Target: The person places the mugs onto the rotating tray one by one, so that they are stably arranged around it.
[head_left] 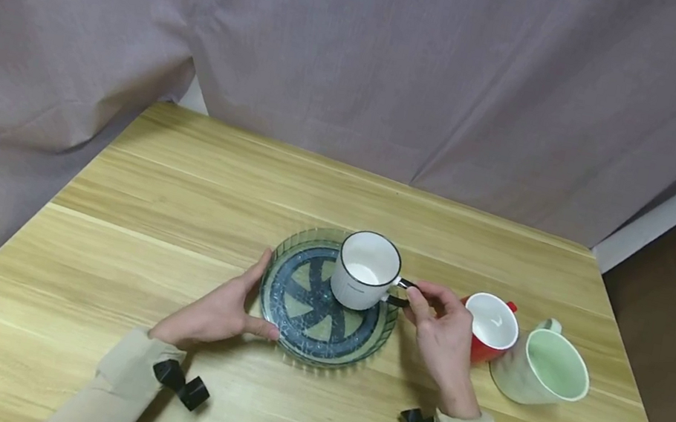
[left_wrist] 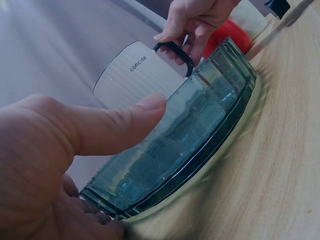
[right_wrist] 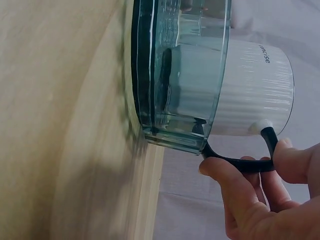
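Observation:
A round, ribbed, blue-green glass tray rests on the table. My left hand holds its left side, thumb along the near rim and fingers round the left edge; the left wrist view shows the thumb against the rim. A white enamel-style mug with a dark rim and the word "concise" sits upright inside the tray, towards its back right. By its black handle, my right hand grips the mug. Its lower part shows through the glass wall in the right wrist view.
Just right of my right hand stands a red mug with a white inside, partly hidden by that hand. Beside it is a larger pale green mug. A grey curtain hangs behind the wooden table.

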The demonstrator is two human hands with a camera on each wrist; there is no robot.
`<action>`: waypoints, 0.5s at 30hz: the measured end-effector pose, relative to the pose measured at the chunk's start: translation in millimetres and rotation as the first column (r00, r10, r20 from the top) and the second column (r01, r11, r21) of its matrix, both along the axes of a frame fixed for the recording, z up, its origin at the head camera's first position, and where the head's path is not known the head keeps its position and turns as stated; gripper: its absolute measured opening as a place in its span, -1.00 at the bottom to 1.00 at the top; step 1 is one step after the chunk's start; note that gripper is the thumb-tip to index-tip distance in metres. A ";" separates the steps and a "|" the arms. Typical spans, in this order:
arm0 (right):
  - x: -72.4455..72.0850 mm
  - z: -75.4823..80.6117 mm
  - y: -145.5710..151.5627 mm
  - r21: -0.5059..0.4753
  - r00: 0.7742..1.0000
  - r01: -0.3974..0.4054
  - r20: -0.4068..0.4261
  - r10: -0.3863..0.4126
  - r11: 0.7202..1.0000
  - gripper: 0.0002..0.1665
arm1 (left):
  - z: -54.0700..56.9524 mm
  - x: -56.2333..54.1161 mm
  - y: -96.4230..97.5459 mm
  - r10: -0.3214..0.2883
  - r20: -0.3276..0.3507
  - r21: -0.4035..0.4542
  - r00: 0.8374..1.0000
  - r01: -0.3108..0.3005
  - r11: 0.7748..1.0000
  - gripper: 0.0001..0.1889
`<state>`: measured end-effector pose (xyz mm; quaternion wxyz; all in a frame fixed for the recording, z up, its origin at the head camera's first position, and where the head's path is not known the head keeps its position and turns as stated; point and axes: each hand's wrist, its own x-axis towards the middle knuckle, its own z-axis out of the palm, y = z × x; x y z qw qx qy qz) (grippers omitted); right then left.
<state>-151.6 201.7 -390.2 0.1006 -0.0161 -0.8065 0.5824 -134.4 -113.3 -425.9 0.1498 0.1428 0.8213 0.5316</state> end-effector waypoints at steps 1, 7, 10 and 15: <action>-0.3 0.1 0.1 0.002 1.000 -0.004 0.001 0.004 1.000 -0.72 | -0.3 -0.3 0.0 0.000 -0.001 0.000 1.000 0.000 1.000 0.40; -0.7 2.7 0.0 0.007 1.000 -0.025 0.011 0.025 1.000 -0.65 | -1.0 -0.6 0.2 -0.001 0.006 0.002 1.000 0.001 1.000 0.40; -0.5 3.7 -0.3 0.011 0.999 -0.035 0.024 0.035 0.999 -0.62 | -0.5 -0.3 0.1 -0.003 0.002 0.007 1.000 0.003 1.000 0.40; 0.2 5.0 -0.4 -0.001 0.997 -0.055 0.052 0.055 0.998 -0.56 | 0.8 0.7 0.1 -0.007 0.008 0.006 1.000 0.007 1.000 0.41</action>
